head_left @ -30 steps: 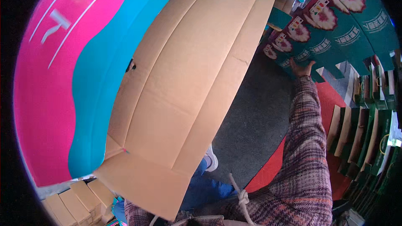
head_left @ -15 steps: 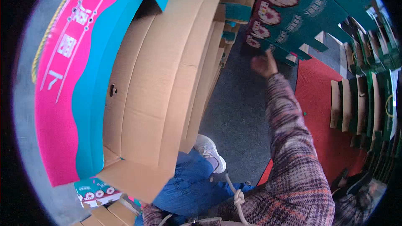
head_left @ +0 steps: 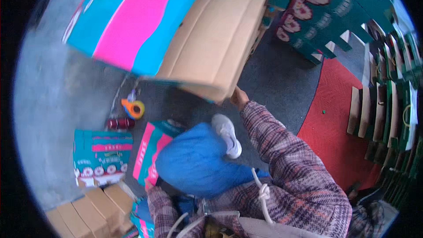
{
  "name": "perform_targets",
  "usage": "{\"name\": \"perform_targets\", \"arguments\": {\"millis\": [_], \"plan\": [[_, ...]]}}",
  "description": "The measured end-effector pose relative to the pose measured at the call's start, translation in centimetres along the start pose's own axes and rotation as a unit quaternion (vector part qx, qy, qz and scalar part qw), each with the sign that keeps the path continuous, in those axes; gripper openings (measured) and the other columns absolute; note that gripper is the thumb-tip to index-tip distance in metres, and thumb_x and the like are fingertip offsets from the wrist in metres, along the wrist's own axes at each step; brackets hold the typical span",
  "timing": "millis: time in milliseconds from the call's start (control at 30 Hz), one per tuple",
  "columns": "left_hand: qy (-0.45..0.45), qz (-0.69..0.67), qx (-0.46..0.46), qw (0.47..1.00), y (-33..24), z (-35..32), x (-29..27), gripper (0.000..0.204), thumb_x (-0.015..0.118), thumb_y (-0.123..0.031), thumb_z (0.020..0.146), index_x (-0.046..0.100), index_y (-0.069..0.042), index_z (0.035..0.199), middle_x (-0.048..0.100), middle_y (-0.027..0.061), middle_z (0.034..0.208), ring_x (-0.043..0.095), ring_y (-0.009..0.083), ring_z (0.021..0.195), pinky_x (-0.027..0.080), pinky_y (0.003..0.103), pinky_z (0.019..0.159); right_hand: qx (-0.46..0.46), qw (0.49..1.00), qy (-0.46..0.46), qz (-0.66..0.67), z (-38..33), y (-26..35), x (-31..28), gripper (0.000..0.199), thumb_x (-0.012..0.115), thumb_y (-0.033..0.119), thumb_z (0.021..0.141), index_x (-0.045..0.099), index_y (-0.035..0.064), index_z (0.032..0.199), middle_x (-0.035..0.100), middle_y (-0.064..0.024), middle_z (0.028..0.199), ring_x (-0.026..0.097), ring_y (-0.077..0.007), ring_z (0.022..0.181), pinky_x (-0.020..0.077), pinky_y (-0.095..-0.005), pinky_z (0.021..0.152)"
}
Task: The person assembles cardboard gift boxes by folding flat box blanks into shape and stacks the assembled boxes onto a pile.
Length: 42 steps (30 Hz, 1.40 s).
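Observation:
A large open cardboard carton (head_left: 211,31), brown inside with a teal and pink outer side, leans across the upper middle. My right hand (head_left: 239,98) is closed at its near lower corner, with the fingertips partly hidden behind the board. My left hand (head_left: 150,183) is low down beside my bent knee, at the lower end of a smaller teal and pink carton (head_left: 150,152); its fingers are too hidden and blurred to read.
On the floor at left are an orange and yellow tape dispenser (head_left: 133,108), a dark red cylinder (head_left: 120,124) and a teal printed carton (head_left: 103,156). Brown cartons (head_left: 90,209) stand lower left. Stacked teal cartons (head_left: 330,13) rise at upper right, beside a red mat (head_left: 332,105) and a row of folded cartons (head_left: 379,110).
My right hand has come back from the stacked cartons to the large carton's corner. The large carton has shifted up and right in view, uncovering the floor and smaller carton at left.

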<state>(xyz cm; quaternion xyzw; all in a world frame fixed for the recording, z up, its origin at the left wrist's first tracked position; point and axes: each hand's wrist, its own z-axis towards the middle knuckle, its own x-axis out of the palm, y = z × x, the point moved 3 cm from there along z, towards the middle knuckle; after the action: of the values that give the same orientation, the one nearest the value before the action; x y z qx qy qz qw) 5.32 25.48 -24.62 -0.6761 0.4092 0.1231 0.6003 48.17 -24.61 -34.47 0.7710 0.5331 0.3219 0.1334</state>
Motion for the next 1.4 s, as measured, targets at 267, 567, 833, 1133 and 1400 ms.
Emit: {"name": "perform_targets", "arguments": {"millis": [267,567,833,1133,1400], "plan": [[0.002,-0.062,-0.028,0.998,2.4,-1.9,-0.9,0.076,0.060,-0.060,0.081,0.053,0.006,0.119,0.065,0.0158,0.102,0.063,0.0246,0.087,0.050,0.036,0.077,0.047,0.940,0.258,-0.218,-4.0,-7.3,12.5,0.059,0.061,0.048,0.086,0.050,0.0030,0.122,0.057,-0.0146,0.112,0.057,-0.0275,0.100,0.0472,-0.0391,0.085],[0.053,-0.228,0.075,0.969,0.3,-5.1,4.6,0.032,0.050,-0.029,0.096,0.062,0.001,0.096,0.063,0.0053,0.093,0.060,0.0139,0.085,0.050,0.032,0.075,0.109,0.923,0.197,0.311,11.1,-6.3,16.4,0.043,0.060,0.028,0.089,0.047,0.0070,0.124,0.046,-0.0076,0.125,0.052,-0.0291,0.106,0.0472,-0.0461,0.087],[-0.077,-0.116,-0.180,0.974,5.5,-6.8,1.5,0.062,0.061,-0.045,0.087,0.040,0.003,0.121,0.055,0.0178,0.113,0.058,0.0258,0.098,0.050,0.039,0.079,0.095,0.918,0.134,0.362,8.7,-7.3,18.9,0.030,0.059,0.012,0.088,0.046,0.0053,0.115,0.045,-0.0123,0.126,0.046,-0.0331,0.117,0.0377,-0.0525,0.101],[-0.121,-0.136,-0.085,0.980,2.8,-6.4,4.8,0.049,0.061,-0.043,0.088,0.046,0.001,0.102,0.058,0.0141,0.098,0.058,0.0210,0.084,0.050,0.037,0.072,0.065,0.908,0.130,0.392,10.4,-3.2,16.7,0.038,0.057,0.009,0.089,0.043,0.0038,0.124,0.043,-0.0118,0.129,0.041,-0.0338,0.123,0.0348,-0.0525,0.103],[-0.135,-0.163,-0.089,0.973,1.6,-6.5,4.7,0.054,0.062,-0.044,0.087,0.046,0.004,0.107,0.059,0.0168,0.101,0.060,0.0229,0.086,0.051,0.038,0.071,0.083,0.921,0.143,0.353,9.6,-1.4,15.4,0.050,0.061,0.014,0.087,0.037,0.0053,0.131,0.039,-0.0120,0.135,0.039,-0.0334,0.126,0.0356,-0.0505,0.103]]}}
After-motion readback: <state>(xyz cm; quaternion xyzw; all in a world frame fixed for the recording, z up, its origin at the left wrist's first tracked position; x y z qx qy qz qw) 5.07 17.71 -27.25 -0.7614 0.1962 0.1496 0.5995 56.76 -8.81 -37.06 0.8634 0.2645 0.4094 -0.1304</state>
